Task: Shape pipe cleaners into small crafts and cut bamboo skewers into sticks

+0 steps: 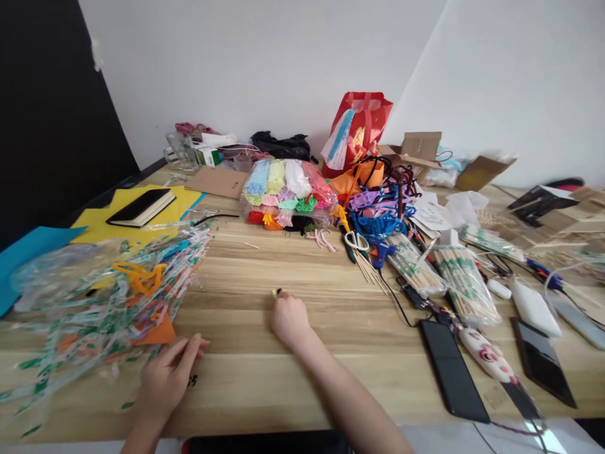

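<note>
My right hand (290, 318) is closed in a fist low over the middle of the wooden table (246, 384). A small dark and yellowish tip (278, 292) shows at its far side; the rest of what it holds is hidden by the fingers. My left hand (165, 375) rests near the front edge with its fingers loosely stretched to the right, and I see nothing in it. Beside it lie an orange scrap (158, 331) and a heap of clear and green plastic wrappers (89, 321). A small dark mark shows on the table by its fingers.
Bagged pipe cleaners (288, 189) lie at the back, next to a red bag (362, 126). White-handled scissors (355, 241), a blue glue gun (382, 251), packs of wooden sticks (466, 284) and a black phone (451, 369) are on the right. A notebook (142, 208) lies on yellow sheets.
</note>
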A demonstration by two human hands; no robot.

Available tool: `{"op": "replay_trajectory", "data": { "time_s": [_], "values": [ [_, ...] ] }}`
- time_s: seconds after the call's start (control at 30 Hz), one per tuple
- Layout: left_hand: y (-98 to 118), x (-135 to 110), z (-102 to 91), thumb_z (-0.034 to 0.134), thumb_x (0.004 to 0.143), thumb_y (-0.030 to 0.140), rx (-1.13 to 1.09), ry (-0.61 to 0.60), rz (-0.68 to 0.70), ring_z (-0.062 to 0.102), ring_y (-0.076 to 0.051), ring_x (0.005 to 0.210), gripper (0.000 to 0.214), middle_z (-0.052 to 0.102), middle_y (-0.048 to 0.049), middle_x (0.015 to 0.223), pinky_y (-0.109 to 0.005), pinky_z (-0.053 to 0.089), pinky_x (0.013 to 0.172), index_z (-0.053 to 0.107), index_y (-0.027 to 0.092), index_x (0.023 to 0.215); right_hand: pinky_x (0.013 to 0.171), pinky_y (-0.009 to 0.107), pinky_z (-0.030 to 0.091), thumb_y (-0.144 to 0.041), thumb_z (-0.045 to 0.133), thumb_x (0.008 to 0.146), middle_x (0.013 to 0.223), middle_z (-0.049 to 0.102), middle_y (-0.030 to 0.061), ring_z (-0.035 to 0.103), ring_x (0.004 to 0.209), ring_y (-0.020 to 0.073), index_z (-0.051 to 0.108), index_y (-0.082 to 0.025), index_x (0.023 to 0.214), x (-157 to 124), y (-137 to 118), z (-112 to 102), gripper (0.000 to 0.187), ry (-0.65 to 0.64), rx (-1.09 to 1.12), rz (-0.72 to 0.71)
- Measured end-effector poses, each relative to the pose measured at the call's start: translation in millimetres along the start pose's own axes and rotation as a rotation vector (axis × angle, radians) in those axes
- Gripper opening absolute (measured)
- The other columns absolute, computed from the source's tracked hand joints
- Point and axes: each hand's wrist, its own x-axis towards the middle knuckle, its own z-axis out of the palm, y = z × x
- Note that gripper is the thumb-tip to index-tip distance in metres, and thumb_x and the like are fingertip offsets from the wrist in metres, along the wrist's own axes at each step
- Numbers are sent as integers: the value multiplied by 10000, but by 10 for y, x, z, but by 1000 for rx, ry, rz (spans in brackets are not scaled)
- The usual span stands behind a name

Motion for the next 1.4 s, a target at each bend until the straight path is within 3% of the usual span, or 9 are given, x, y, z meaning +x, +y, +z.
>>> {"op": "replay_trajectory", "data": {
  "time_s": [0.2,0.43,0.5,0.6,0.93,1.03,1.2,1.3,1.4],
  "values": [
    [-25,-8,12,459,780,541,7,-6,3,624,-153,580,400,662,3,589,-223,490,584,678,219,686,703,224,442,-161,436,809,904,684,83,647,818,175,610,-157,943,1,-141,-58,220,104,228,-153],
    [-20,-19,5,449,789,545,-9,-28,-5,627,-155,586,406,659,1,591,-232,488,589,672,217,701,648,274,446,-232,353,895,929,668,162,661,803,228,625,-118,976,-192,1198,-422,306,229,15,615],
    [-7,-13,2,450,788,549,1,-33,0,627,-156,578,407,660,2,591,-233,489,587,675,221,701,651,291,455,-237,346,896,889,673,168,662,816,249,634,-109,924,-215,1375,-383,316,183,-2,691],
    [20,-2,-1,441,786,564,-1,-11,-6,624,-159,559,424,659,0,576,-239,494,582,674,224,682,653,281,463,-173,350,875,880,672,177,666,801,232,601,-79,994,-159,1168,-218,294,173,-5,592],
    [15,-8,-5,452,786,533,-19,-16,-19,618,-162,564,405,663,-8,575,-241,490,579,673,213,673,637,284,480,-187,458,779,890,675,120,656,785,233,602,-121,915,206,-569,74,209,15,95,-240],
    [23,-9,-9,455,788,525,-29,-9,-17,616,-162,562,400,661,-7,564,-243,490,584,673,214,664,653,262,467,-218,435,816,910,676,107,653,793,207,604,-139,931,294,-476,8,219,59,138,-198],
    [66,6,-35,442,796,533,-40,-23,-16,619,-163,561,413,657,-3,556,-247,499,599,676,220,661,666,241,439,-207,345,886,980,655,137,642,833,184,585,-125,1031,519,385,-276,292,198,49,248],
    [67,25,-34,438,795,551,-46,-32,-12,619,-159,558,424,652,2,555,-235,499,581,676,226,661,681,281,445,-166,323,882,978,645,180,638,863,227,578,-82,1020,639,664,-356,302,201,10,265],
    [23,37,-12,450,788,557,-37,-33,-12,616,-155,553,415,648,9,556,-227,497,570,675,229,668,690,287,452,-174,346,881,949,656,163,643,835,222,573,-88,1021,702,416,-263,280,171,8,110]
  ]
}}
